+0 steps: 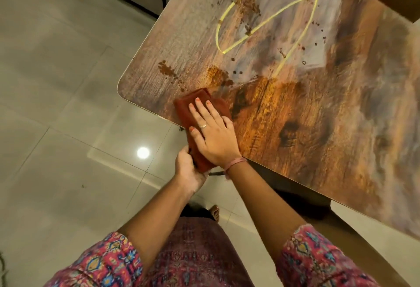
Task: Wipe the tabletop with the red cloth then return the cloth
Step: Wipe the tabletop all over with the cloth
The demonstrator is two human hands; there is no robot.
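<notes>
While wiping near the corner of the surface (295, 109), best to press flat and sweep the brown crumbs (168, 69) toward the edge. Right hand (212, 136) spread flat on the red cloth (193, 102); left hand (188, 169) pinching its overhanging end below the edge.

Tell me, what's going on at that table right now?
Right hand flat on red cloth, left hand gripping its hanging end. Brown spills, yellow lines ahead. Nothing blocking.
</notes>
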